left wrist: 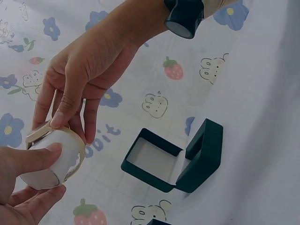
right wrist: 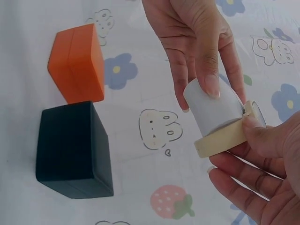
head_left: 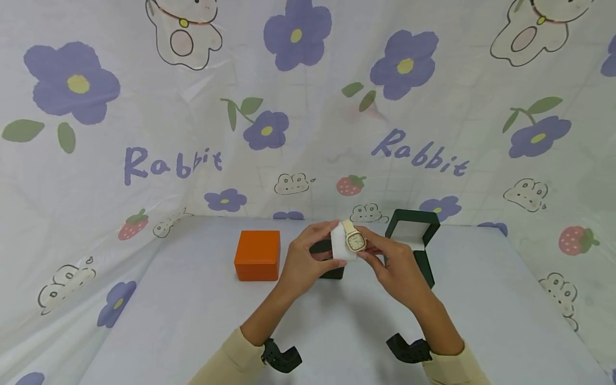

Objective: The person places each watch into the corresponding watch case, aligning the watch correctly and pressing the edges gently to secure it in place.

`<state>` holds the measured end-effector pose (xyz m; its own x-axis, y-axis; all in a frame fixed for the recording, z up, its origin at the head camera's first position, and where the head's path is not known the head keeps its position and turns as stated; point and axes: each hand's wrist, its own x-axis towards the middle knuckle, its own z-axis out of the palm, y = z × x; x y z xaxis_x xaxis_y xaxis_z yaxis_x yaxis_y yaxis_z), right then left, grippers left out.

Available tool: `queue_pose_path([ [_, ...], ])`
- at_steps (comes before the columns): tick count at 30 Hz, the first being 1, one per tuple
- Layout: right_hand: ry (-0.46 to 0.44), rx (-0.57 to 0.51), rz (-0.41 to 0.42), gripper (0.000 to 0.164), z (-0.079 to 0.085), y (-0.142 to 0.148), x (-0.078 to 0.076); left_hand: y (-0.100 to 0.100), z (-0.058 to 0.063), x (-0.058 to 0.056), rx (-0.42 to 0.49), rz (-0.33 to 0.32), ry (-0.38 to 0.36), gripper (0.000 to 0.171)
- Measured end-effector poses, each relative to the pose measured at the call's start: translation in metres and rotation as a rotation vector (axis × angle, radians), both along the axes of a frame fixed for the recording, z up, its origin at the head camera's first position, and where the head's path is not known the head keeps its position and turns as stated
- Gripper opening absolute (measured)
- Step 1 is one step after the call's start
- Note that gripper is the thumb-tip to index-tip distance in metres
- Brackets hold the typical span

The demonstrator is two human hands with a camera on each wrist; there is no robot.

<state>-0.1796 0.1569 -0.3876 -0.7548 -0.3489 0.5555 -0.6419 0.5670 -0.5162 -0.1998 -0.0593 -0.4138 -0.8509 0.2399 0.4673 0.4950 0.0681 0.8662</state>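
A wristwatch (head_left: 356, 241) with a cream strap and a gold-toned square-ish case is around a white watch cushion (right wrist: 213, 105), raised in front of me. My left hand (head_left: 304, 258) grips the cushion at its left end, thumb on the near side and fingers on the far side. At the other end my right hand (head_left: 398, 268) pinches the watch by its case and strap. The left wrist view shows the right thumb (left wrist: 65, 105) pressed on the strap's edge. Part of the strap loops round the cushion, slightly away from it on one side.
A closed orange box (head_left: 257, 255) stands on the white table (head_left: 168, 321) to the left. Behind my left hand is a closed dark box (right wrist: 70, 145), partly hidden in the head view. An open green box (left wrist: 204, 157) with a pale lining stands to the right, lid upright. Printed cloth hangs behind.
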Motion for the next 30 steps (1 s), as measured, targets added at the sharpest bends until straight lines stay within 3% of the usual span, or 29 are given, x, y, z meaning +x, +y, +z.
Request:
queue_pose_path([
  [19, -0.025, -0.059, -0.017, 0.054, -0.001, 0.001, -0.0013, 0.0017, 0.003, 0.0, -0.001, 0.006, -0.017, 0.078],
  [30, -0.091, -0.133, -0.023, 0.049, -0.0011, -0.0034, -0.0018, 0.0019, 0.0037, 0.0012, -0.006, 0.006, -0.023, 0.078],
])
